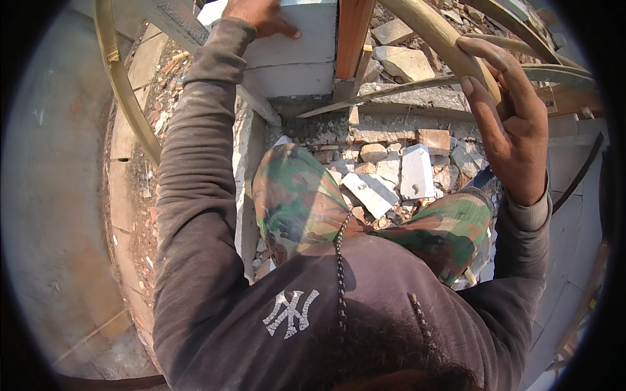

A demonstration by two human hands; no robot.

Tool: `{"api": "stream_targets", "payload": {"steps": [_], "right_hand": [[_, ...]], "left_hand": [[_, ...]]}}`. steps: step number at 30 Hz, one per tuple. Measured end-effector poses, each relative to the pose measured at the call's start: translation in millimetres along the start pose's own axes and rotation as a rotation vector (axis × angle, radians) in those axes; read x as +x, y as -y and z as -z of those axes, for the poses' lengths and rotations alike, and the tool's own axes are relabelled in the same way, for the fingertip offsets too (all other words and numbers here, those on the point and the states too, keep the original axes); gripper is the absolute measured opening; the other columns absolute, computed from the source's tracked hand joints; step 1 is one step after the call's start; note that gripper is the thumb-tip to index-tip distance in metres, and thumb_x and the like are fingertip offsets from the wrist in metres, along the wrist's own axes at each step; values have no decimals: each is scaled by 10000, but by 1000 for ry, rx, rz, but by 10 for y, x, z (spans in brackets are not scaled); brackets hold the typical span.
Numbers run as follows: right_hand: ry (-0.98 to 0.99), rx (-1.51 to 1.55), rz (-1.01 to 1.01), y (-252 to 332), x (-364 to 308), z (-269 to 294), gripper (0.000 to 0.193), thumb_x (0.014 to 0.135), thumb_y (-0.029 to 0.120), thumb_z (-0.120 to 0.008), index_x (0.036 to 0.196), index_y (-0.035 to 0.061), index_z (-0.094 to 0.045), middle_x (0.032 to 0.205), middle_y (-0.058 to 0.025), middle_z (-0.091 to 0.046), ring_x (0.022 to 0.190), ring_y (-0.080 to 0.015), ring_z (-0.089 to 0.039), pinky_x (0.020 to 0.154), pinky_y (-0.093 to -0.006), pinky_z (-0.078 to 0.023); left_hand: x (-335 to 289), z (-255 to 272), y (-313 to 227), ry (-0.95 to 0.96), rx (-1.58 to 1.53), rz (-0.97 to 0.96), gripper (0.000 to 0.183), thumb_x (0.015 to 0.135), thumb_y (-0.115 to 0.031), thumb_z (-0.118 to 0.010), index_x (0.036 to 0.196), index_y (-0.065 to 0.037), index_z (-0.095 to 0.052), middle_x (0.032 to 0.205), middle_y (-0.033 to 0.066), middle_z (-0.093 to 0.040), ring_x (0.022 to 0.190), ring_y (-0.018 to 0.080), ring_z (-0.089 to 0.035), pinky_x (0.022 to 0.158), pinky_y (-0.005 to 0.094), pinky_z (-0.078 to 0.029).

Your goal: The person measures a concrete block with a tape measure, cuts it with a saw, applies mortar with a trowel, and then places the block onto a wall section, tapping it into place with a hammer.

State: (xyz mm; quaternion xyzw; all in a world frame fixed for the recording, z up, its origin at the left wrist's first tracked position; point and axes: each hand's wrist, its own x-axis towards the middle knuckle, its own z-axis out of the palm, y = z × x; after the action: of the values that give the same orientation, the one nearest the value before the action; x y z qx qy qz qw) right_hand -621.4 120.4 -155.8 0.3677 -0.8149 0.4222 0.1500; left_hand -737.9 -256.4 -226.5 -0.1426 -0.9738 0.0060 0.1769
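Observation:
My left hand (pixel 257 17) lies against the pale grey blocks (pixel 290 45) at the top, its thumb stretched out. The picture's edge cuts off its other fingers. On the right, my right hand (pixel 515 124) is closed around the end of a smooth, light wooden handle (pixel 433 32), thumb and forefinger along its sides. This handle slants up to the top edge, and its far end is out of sight. Beside the blocks stands a reddish-brown wooden post (pixel 354 39).
Broken bricks and stones (pixel 375 154) lie between my knees, with two whitish block pieces (pixel 416 173) among them. A thin wooden strip (pixel 385 93) crosses above the rubble. At the left, a bent bamboo-like strip (pixel 124 85) curves down beside a paved edge (pixel 124 195). Grey blockwork (pixel 564 228) stands right.

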Motion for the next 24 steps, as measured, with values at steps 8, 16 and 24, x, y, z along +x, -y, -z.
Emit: {"api": "stream_targets", "payload": {"steps": [8, 16, 24], "right_hand": [[393, 4, -728, -552, -1319, 1228, 339, 918, 75, -708, 1226, -61, -680, 1069, -134, -739, 968, -183, -699, 867, -298, -540], [285, -182, -1391, -1817, -2937, 1624, 264, 909, 182, -730, 1089, -12, -734, 859, -109, -730, 656, -183, -692, 578, -334, -559], [-11, -138, -1342, -2855, -4169, 1149, 244, 935, 248, -713, 1008, 19, -750, 872, -85, -755, 786, -236, -699, 708, -443, -532]], "left_hand": [[208, -30, -13, 115, 42, -27, 886, 736, -400, -910, 1436, -16, -526, 1268, 206, -655, 1190, 353, -644, 1017, 455, -501], [257, -291, 706, 296, -554, 95, 853, 947, -394, -738, 1598, 17, -373, 1549, 121, -470, 1421, 237, -443, 1187, 356, -318], [601, -699, 1767, 362, -575, 141, 499, 1154, -211, -358, 1558, 79, -397, 1637, 161, -411, 1526, 211, -348, 1276, 341, -215]]}}
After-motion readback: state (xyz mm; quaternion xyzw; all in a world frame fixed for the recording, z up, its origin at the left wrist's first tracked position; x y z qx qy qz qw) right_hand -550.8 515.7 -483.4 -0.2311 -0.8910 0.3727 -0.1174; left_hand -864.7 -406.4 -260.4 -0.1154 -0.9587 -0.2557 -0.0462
